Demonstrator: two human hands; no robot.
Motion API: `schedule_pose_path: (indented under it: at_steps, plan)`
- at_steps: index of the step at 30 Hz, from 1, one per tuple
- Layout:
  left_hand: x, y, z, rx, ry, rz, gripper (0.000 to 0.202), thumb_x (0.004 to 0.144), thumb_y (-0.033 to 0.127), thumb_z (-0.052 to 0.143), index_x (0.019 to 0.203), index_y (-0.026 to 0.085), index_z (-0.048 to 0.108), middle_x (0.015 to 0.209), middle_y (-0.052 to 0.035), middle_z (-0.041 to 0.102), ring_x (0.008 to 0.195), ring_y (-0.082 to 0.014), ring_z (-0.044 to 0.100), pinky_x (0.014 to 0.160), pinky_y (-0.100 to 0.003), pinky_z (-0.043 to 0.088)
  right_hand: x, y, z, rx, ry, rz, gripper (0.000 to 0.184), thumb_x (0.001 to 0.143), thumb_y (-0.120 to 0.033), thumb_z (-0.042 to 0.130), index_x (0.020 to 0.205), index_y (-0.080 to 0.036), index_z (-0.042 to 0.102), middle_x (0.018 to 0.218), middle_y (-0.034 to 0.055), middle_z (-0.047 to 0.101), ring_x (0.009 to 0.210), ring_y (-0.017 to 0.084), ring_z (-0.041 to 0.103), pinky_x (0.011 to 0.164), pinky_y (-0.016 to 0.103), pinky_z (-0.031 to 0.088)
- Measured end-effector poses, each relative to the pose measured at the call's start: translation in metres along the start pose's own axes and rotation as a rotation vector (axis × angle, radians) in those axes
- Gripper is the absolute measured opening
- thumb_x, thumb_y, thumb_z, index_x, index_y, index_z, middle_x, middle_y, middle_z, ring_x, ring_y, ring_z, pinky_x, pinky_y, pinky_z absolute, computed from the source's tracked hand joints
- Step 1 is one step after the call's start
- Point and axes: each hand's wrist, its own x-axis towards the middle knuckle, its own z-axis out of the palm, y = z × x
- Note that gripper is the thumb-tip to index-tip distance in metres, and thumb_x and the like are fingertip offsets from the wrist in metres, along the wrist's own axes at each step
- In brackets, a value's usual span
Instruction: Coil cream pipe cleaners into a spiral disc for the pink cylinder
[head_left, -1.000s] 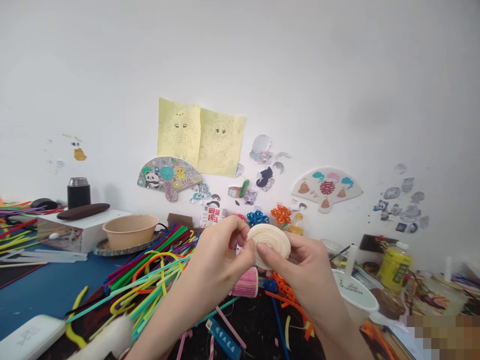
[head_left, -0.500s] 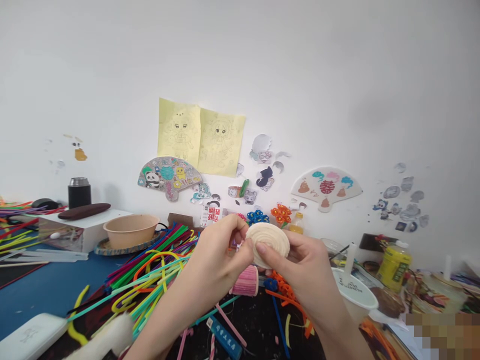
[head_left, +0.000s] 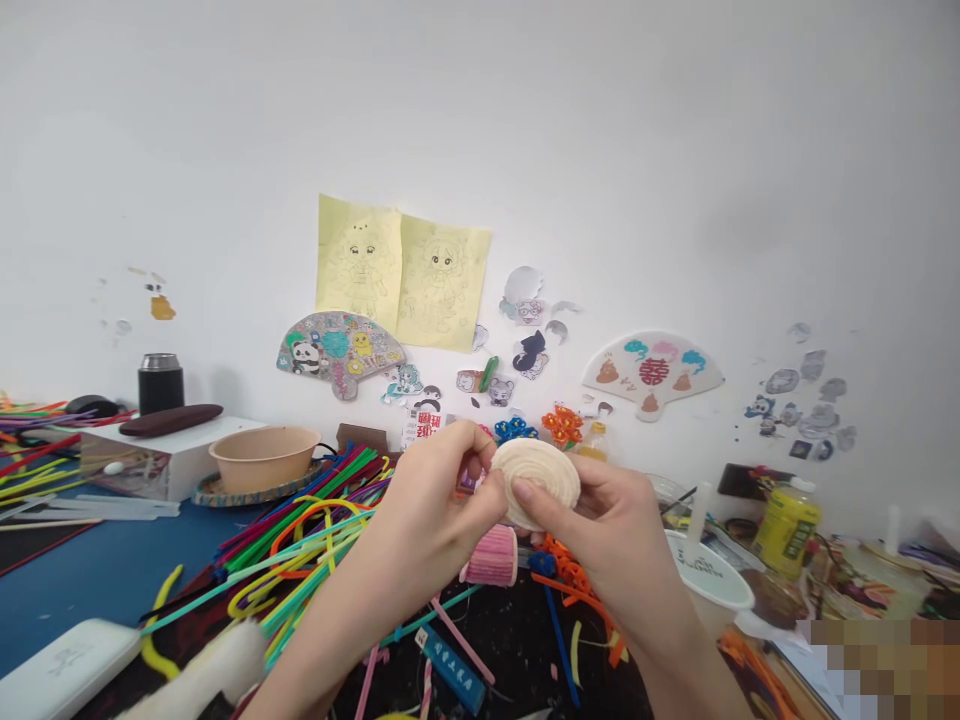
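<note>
A round cream disc coiled from what looks like pipe cleaner (head_left: 538, 478) is held up between my two hands, above the table. My right hand (head_left: 611, 515) grips it from the right, thumb flat on its coiled face and fingers behind. At its left edge, my left hand (head_left: 450, 490) pinches with thumb and index finger; the end of the coil seems to be there, though the fingertips hide it. Just below the disc lies a pink ribbed cylinder (head_left: 490, 557) on the dark work surface.
Loose coloured pipe cleaners (head_left: 300, 560) spread at the left. Behind them stands a beige bowl (head_left: 265, 460). A blue narrow box (head_left: 452, 672) lies in front. On the right are a lidded white cup (head_left: 709, 575) and a yellow bottle (head_left: 786, 530). Orange pipe-cleaner flowers (head_left: 562, 425) stand near the wall.
My left hand has shifted very slightly, and the disc sits a touch higher and is tilted a little differently. Both hands keep the same hold.
</note>
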Motion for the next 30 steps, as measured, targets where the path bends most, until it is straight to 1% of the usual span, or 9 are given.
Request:
schedule_pose_path:
  at_steps: [5,10,12,16,19,22,26,28,30]
  plan:
    - [-0.001,0.001,0.000,0.005,0.003,0.004,0.011,0.083,0.019,0.049,0.072,0.020,0.047,0.068,0.0038,0.048,0.063,-0.0130,0.042,0.056,-0.026,0.031,-0.003,0.000,0.000,-0.019,0.022,-0.019,0.022,0.073,-0.036,0.078,0.068,-0.015,0.076,0.062,0.0027,0.064,0.059,0.018,0.057,0.051,0.026,0.051]
    - [-0.002,0.003,-0.002,0.013,0.013,0.014,0.013,0.085,0.022,0.050,0.072,0.020,0.048,0.067,0.0040,0.048,0.063,-0.0129,0.043,0.056,-0.026,0.033,-0.004,0.004,-0.001,0.011,0.020,-0.008,0.024,0.075,-0.040,0.078,0.075,-0.016,0.078,0.069,0.0035,0.069,0.064,0.019,0.061,0.056,0.027,0.053]
    - [-0.001,0.003,-0.005,0.011,-0.003,0.035,0.013,0.087,0.023,0.051,0.074,0.020,0.051,0.068,0.0040,0.051,0.063,-0.0128,0.045,0.057,-0.026,0.035,-0.003,0.005,-0.003,0.034,0.025,-0.004,0.023,0.075,-0.039,0.079,0.078,-0.016,0.079,0.072,0.0042,0.072,0.067,0.020,0.063,0.059,0.028,0.054]
    - [-0.001,0.002,-0.014,0.012,-0.048,0.064,0.015,0.093,0.026,0.050,0.085,0.020,0.061,0.073,0.0027,0.060,0.065,-0.0127,0.050,0.059,-0.026,0.038,-0.003,0.003,-0.006,0.075,0.024,0.007,0.022,0.075,-0.037,0.080,0.082,-0.017,0.080,0.075,0.0047,0.074,0.071,0.021,0.065,0.064,0.029,0.055]
    - [-0.002,0.002,-0.018,0.015,-0.036,0.069,0.017,0.096,0.029,0.051,0.089,0.020,0.063,0.073,0.0025,0.062,0.065,-0.0127,0.052,0.058,-0.026,0.038,-0.004,0.001,-0.005,0.080,0.009,0.019,0.023,0.074,-0.039,0.081,0.079,-0.017,0.080,0.067,0.0034,0.071,0.060,0.017,0.060,0.055,0.026,0.051]
    - [-0.003,0.004,-0.018,0.001,-0.047,0.083,0.016,0.095,0.028,0.054,0.086,0.020,0.063,0.072,0.0030,0.063,0.065,-0.0121,0.053,0.059,-0.025,0.039,-0.004,0.001,-0.004,0.122,-0.033,0.042,0.026,0.073,-0.040,0.083,0.080,-0.016,0.079,0.060,0.0009,0.066,0.050,0.012,0.054,0.047,0.023,0.046]
    - [-0.002,0.004,-0.017,-0.021,-0.037,0.061,0.018,0.096,0.029,0.054,0.083,0.019,0.063,0.071,0.0023,0.064,0.066,-0.0125,0.055,0.060,-0.026,0.040,-0.001,0.000,-0.009,0.229,-0.072,0.088,0.027,0.077,-0.042,0.081,0.089,-0.018,0.080,0.071,0.0029,0.072,0.057,0.012,0.061,0.053,0.021,0.053]
    - [-0.001,0.002,-0.017,-0.027,-0.028,0.041,0.020,0.096,0.032,0.054,0.084,0.019,0.064,0.072,0.0015,0.065,0.067,-0.0135,0.056,0.061,-0.026,0.040,0.001,0.001,-0.014,0.269,-0.053,0.109,0.024,0.077,-0.041,0.081,0.087,-0.020,0.081,0.068,0.0017,0.072,0.059,0.012,0.063,0.058,0.021,0.056]
    - [-0.001,-0.001,-0.018,-0.029,-0.029,0.032,0.020,0.095,0.032,0.055,0.084,0.019,0.065,0.073,0.0009,0.067,0.069,-0.0141,0.058,0.061,-0.026,0.041,0.002,0.002,-0.019,0.272,-0.034,0.111,0.020,0.076,-0.039,0.083,0.080,-0.019,0.080,0.060,0.0003,0.069,0.057,0.011,0.063,0.059,0.020,0.056]
